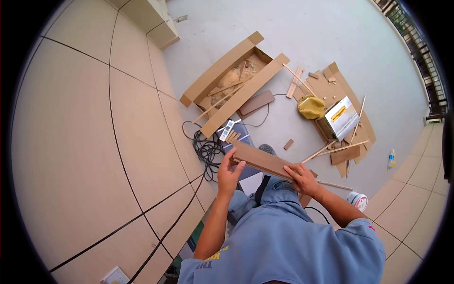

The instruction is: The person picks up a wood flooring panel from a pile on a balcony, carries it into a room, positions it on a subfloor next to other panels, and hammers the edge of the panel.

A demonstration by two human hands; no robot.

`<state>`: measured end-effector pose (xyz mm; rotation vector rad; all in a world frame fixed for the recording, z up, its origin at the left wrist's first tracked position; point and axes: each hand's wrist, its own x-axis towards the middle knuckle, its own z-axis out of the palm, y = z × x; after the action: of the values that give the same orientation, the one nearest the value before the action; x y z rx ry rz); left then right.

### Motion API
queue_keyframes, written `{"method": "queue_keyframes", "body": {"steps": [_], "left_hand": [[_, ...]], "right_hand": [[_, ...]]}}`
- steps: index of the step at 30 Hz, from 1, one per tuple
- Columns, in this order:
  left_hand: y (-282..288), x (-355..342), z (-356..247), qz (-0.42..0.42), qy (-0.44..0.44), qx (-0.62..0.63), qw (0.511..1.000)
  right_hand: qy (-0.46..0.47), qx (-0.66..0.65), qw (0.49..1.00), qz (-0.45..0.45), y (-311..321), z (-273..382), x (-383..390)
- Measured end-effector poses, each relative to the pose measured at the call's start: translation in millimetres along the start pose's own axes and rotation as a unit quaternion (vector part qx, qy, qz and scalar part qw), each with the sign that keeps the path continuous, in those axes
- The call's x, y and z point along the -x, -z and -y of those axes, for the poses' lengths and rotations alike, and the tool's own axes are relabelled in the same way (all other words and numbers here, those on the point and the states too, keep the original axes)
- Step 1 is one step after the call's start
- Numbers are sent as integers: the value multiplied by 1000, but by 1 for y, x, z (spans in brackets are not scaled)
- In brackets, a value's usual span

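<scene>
A brown wooden plank (263,158) lies across in front of my body, gripped at both ends. My left hand (230,174) holds its left end, fingers around the far edge and thumb on the near side. At the right end my right hand (302,178) grips the plank, with fingers lying over its top face. A groove or a second board seems to run along the near edge; I cannot tell which. Just beyond the left end are several small wood strips (233,137) and a white power strip (227,130) on a blue surface (244,134).
A long cardboard box (225,65) holds sawdust and offcuts. Two brown boards (257,102) lie beside it. To the right, a silver-topped machine (344,124) with a yellow dust bag (311,107) stands on cardboard (366,137) among strips. Black cable (206,150) is coiled by the tiled wall (137,109).
</scene>
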<state>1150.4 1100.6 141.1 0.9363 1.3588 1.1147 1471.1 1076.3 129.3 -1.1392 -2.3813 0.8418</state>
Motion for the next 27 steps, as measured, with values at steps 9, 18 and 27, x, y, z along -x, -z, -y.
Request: {"method": "queue_keyframes", "body": {"steps": [9,18,27], "left_hand": [[31,40,21,-4,4,37,999],[73,81,60,2,54,70,996],[72,87,63,-2,80,70,994]], "right_hand": [[34,47,998,19,-3,20,10],[53,80,994,45,-22,42,22],[59,157,985,30,-29,52,35]]}}
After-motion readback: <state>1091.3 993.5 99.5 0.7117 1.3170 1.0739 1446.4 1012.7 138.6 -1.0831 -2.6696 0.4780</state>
